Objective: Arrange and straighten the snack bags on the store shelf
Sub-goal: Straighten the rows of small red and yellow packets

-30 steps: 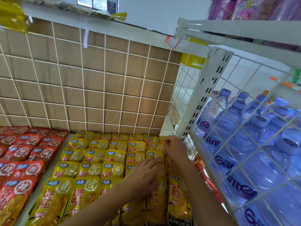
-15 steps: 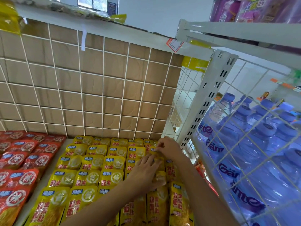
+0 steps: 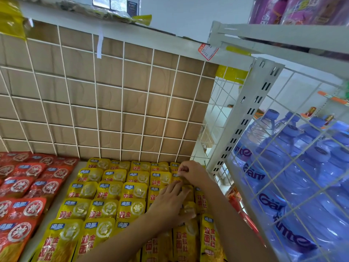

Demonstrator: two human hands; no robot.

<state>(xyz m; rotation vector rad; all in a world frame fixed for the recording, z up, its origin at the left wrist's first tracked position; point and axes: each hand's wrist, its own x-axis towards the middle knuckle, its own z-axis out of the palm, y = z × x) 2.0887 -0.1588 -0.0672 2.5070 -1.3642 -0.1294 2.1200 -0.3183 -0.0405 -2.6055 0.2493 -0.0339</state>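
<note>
Yellow snack bags [image 3: 109,190], overlapped rows at shelf's [image 3: 52,214] back-right corner: your L hand [image 3: 170,203] lies flat, fingers straight, likely pinning the column while your R hand [image 3: 190,172] pinches a rear bag's top to square it.

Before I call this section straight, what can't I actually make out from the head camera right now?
Head view: the yellow bags under the left hand and forearm are covered, so their alignment is unknown.
Right hand: fingers curl at the back-right bags; whether they pinch one is too small to tell.
Front row and red bags: cut off by the bottom and left edges.
Price tag: print blurred.
</note>
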